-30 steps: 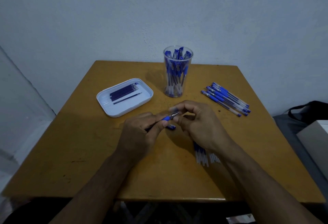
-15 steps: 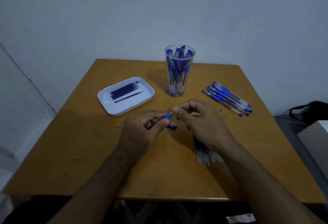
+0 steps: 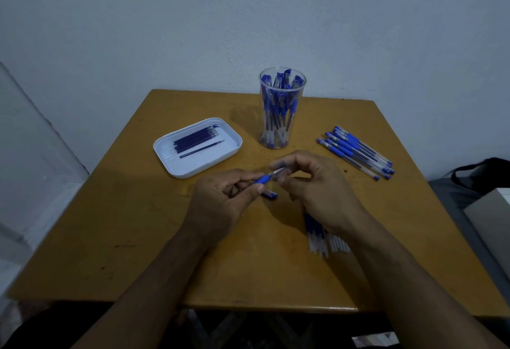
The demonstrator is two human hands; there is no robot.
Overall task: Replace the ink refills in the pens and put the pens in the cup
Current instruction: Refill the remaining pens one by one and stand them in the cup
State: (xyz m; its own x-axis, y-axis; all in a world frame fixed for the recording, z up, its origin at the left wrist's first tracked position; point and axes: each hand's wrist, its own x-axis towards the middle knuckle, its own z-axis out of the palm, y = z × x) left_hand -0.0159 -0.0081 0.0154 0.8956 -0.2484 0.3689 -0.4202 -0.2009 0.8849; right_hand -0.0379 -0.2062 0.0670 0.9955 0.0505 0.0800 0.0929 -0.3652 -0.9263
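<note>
The left hand [image 3: 220, 202] grips a pen [image 3: 262, 180] mid-worktop; the right hand [image 3: 311, 183] pinches its metal tip [image 3: 277, 172]. The cup [image 3: 281, 108] stands at twelve o'clock. If the tiny tip slips free, it could roll off the worktop [image 3: 138, 238].

Scene dimly lit, bluish cast. Soft shadows thrown on worktop [image 3: 116, 238] under hands and left of cup [image 3: 282, 108]. Right fingertips [image 3: 276, 165] blurred. Edges bent by wide-angle lens.
</note>
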